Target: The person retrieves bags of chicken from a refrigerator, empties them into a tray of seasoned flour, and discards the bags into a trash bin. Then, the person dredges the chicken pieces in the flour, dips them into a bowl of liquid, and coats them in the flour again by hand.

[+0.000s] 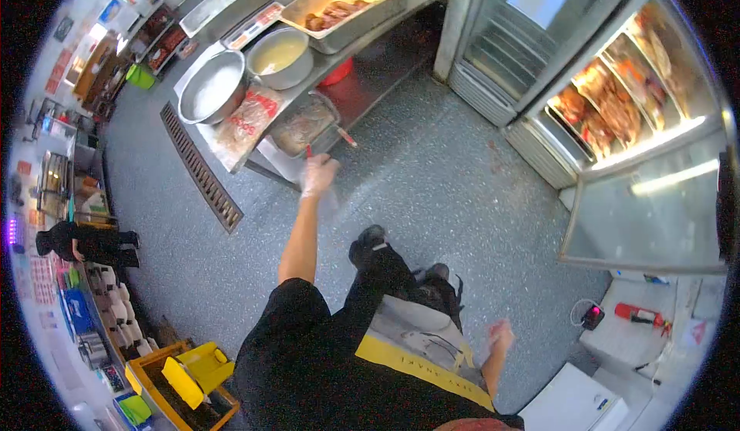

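Observation:
My left hand (317, 175), in a loose clear plastic glove, reaches out to the edge of a steel table. Its fingers are closed, and a small red piece (309, 151) sticks out past them; the rest of that thing is hidden. Just beyond is a metal tray (337, 119) on the lower shelf with pale contents under what looks like plastic. A red and white stick-like handle (347, 138) juts from its near corner. My right hand (499, 335) hangs low at my side, away from any object, and its fingers are blurred.
On the table stand two large pots (212, 88), (281, 59), a bagged item (248, 122) and a deep pan (347, 7) of browned meat. An open glass cabinet door (647, 219) extends at right. A floor drain (202, 169) and a person in black (96, 244) are left.

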Demonstrator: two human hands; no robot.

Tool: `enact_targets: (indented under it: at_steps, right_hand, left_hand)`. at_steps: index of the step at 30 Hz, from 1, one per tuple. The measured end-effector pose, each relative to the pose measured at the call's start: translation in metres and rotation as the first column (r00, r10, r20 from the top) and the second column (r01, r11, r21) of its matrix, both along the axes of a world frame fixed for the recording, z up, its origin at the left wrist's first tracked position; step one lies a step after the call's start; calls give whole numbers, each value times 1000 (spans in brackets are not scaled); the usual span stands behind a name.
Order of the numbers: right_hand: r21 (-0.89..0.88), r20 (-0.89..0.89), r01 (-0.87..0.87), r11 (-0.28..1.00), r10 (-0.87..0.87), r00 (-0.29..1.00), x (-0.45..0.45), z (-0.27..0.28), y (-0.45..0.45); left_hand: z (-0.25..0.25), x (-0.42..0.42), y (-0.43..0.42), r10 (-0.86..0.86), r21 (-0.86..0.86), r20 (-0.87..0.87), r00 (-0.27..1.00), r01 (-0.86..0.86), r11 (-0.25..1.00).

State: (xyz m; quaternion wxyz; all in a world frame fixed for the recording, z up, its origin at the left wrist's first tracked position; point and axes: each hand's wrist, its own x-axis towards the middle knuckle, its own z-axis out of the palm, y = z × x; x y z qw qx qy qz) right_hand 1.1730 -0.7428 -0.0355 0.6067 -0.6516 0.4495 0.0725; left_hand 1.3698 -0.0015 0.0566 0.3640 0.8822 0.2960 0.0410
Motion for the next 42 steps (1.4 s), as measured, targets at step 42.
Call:
enact_targets:
  at_steps: [42]
  right_hand:
    - [56, 175, 906, -420, -889, -423, -813, -16, 879]
  left_hand:
    - [11, -778, -257, -452, -120, -55, -890, 455, -882]
